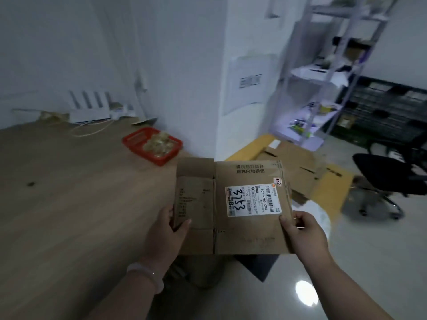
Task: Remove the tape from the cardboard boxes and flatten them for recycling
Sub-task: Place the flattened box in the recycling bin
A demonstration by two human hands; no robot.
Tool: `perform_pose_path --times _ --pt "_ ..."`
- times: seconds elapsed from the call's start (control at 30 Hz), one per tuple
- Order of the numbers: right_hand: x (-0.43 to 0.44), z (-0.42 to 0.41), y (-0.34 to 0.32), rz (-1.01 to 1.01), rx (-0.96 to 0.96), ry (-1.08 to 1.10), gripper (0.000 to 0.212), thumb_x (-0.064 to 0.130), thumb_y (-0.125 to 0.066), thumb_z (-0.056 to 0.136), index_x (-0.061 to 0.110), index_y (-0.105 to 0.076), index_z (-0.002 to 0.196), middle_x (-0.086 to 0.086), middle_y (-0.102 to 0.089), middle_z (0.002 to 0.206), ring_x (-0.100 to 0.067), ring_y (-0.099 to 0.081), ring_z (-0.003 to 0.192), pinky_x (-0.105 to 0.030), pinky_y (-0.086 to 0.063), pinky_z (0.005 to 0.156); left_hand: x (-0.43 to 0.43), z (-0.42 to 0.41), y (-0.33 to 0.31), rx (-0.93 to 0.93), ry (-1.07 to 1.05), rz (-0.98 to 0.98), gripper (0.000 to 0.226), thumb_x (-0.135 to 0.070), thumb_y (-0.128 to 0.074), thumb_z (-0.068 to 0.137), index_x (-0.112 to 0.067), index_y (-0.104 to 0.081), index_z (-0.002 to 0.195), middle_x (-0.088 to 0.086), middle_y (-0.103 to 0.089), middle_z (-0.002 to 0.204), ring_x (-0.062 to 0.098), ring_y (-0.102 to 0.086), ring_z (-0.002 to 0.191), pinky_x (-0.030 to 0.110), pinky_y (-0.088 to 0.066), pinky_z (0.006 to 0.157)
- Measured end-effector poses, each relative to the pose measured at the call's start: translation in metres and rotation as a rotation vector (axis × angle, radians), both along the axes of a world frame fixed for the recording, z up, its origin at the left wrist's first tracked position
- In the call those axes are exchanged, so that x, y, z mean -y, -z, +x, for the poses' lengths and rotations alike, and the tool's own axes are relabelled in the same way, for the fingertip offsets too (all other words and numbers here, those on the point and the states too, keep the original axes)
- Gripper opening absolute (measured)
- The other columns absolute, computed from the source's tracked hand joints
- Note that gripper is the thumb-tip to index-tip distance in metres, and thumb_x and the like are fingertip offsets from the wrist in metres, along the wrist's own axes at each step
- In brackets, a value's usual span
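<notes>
A flattened brown cardboard box (240, 229) is held up in front of me, past the table's right edge. It carries a white shipping label (253, 199) with black handwriting. My left hand (167, 229) grips the box's left edge, thumb on the front face. At the box's right edge, my right hand (300, 232) pinches it just under the label. Other flattened cardboard (298, 162) lies in a pile on the floor beyond, partly on a yellow sheet (332, 190).
A wooden table (69, 204) fills the left side, with a red basket (152, 144) of crumpled tape and a white router (92, 112) at the wall. A black office chair (388, 174) and a metal shelf rack (323, 88) stand at the right on the glossy floor.
</notes>
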State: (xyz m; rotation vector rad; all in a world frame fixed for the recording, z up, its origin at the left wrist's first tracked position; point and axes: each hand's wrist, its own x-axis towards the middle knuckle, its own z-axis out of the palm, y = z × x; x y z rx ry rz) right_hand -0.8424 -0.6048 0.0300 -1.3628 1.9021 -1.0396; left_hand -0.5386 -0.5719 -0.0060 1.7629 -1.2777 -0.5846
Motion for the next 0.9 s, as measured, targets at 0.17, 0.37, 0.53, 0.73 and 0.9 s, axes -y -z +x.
perform_pose_path --times 0.17,0.37,0.53,0.73,0.9 --pt "-0.030 -0.117 -0.012 -0.073 0.042 0.158 0.015 0.035 -0.066 0.085 0.029 -0.060 0.097 0.011 -0.062 0.088 -0.003 -0.057 0.080 -0.026 -0.042 0.060 0.015 -0.122 -0.012 -0.017 0.158 -0.087 0.041 -0.038 -0.068 0.084 -0.034 -0.048 0.119 -0.036 -0.044 0.092 -0.015 -0.044 0.078 0.002 -0.034 0.060" --pt "-0.048 -0.211 -0.010 -0.112 0.078 0.333 0.019 0.031 -0.069 0.084 0.029 -0.061 0.100 0.014 -0.062 0.087 0.001 -0.057 0.080 -0.020 -0.039 0.061 0.044 -0.222 -0.015 -0.146 0.394 -0.064 0.042 -0.034 -0.066 0.086 -0.040 -0.041 0.120 -0.028 -0.051 0.105 -0.010 -0.050 0.094 0.004 -0.044 0.066" --pt "-0.039 -0.273 0.004 -0.087 0.090 0.444 0.022 0.032 -0.070 0.083 0.032 -0.059 0.103 0.013 -0.062 0.089 -0.001 -0.058 0.081 -0.025 -0.044 0.063 0.087 -0.291 0.001 -0.232 0.493 0.067 0.052 -0.036 -0.065 0.086 -0.033 -0.039 0.130 -0.024 -0.054 0.104 -0.007 -0.057 0.088 0.012 -0.050 0.060" --pt "0.012 -0.346 0.012 -0.044 0.039 0.519 0.022 0.035 -0.069 0.084 0.034 -0.056 0.102 0.013 -0.062 0.087 -0.003 -0.059 0.080 -0.029 -0.047 0.065 0.159 -0.368 0.012 -0.157 0.522 0.103 0.062 -0.041 -0.065 0.086 -0.025 -0.037 0.139 -0.019 -0.049 0.107 -0.007 -0.046 0.086 0.011 -0.040 0.066" --pt "0.068 -0.395 0.006 -0.038 0.007 0.538 0.021 0.036 -0.068 0.084 0.036 -0.056 0.102 0.015 -0.062 0.086 0.000 -0.058 0.078 -0.021 -0.040 0.058 0.223 -0.420 0.004 -0.180 0.582 0.125 0.059 -0.041 -0.064 0.086 -0.027 -0.039 0.138 -0.032 -0.046 0.099 -0.011 -0.046 0.087 0.006 -0.039 0.068"
